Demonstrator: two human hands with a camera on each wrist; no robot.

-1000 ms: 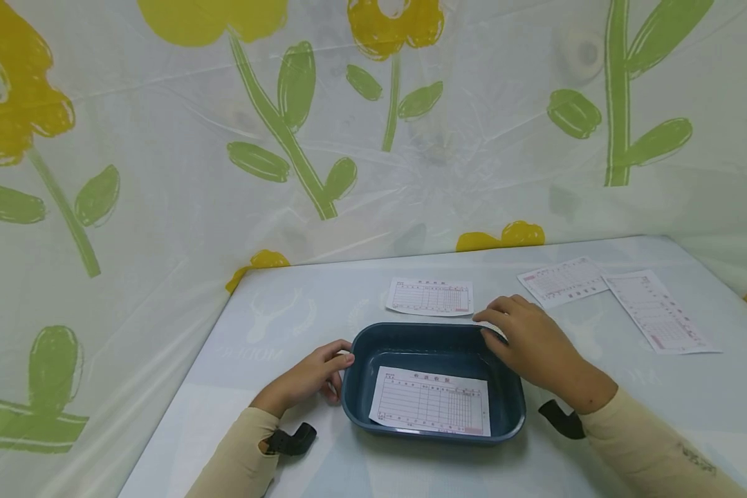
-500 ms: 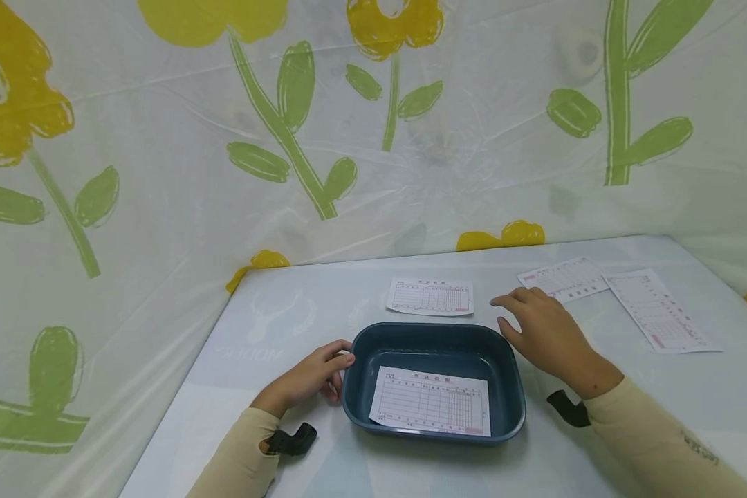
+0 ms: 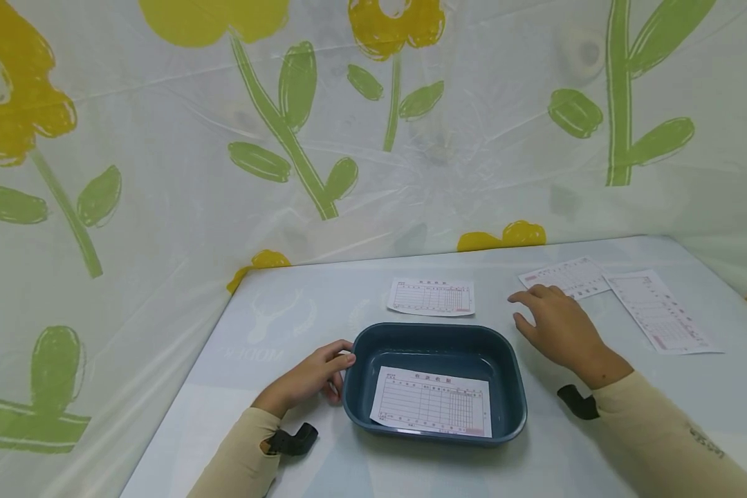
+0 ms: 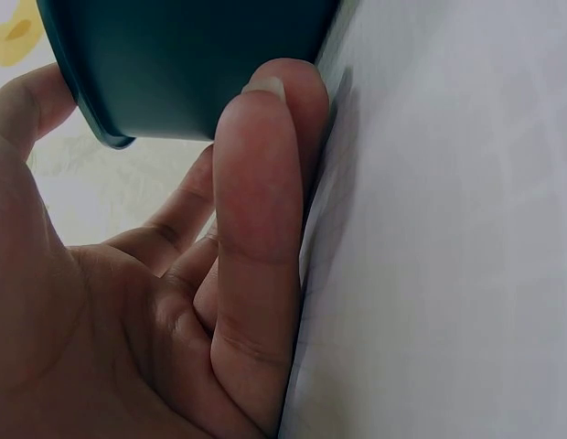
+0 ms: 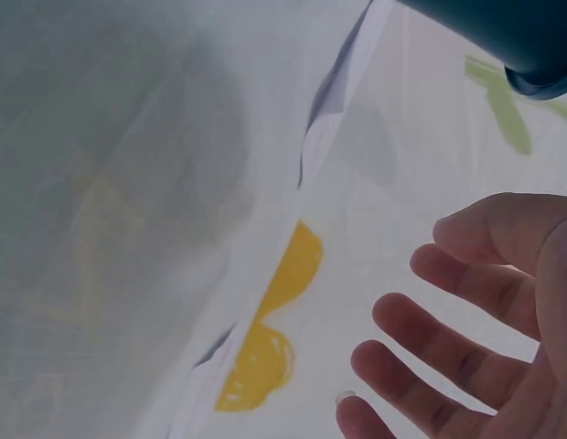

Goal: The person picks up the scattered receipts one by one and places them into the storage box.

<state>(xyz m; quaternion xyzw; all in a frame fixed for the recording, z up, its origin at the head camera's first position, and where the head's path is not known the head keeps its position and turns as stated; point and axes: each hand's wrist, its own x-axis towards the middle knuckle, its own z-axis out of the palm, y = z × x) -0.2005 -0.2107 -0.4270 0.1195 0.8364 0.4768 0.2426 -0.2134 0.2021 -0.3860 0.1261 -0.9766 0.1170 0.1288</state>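
Note:
A dark blue rectangular tub point(image 3: 436, 332) stands on the table, with a printed paper form point(image 3: 432, 402) lying face up inside it. My left hand point(image 3: 311, 377) rests against the tub's left side, a fingertip at the rim and the other fingers loosely bent low beside the outer wall. The left wrist view shows those fingers point(image 4: 256, 183) just above the tabletop. My right hand point(image 3: 563, 328), holding nothing, hovers right of the tub with fingers spread and slightly bent. It partly covers the near edge of another printed form point(image 3: 566, 277).
Behind the tub lies a single form point(image 3: 431, 297). At the back right, a long form point(image 3: 662, 311) touches the corner of the partly covered one. A flower-patterned curtain point(image 3: 460, 138) hangs along the table's far edge.
My right hand has left the tub's back right corner and moved right, toward the forms at the back right. The left hand, tub and papers have stayed put.

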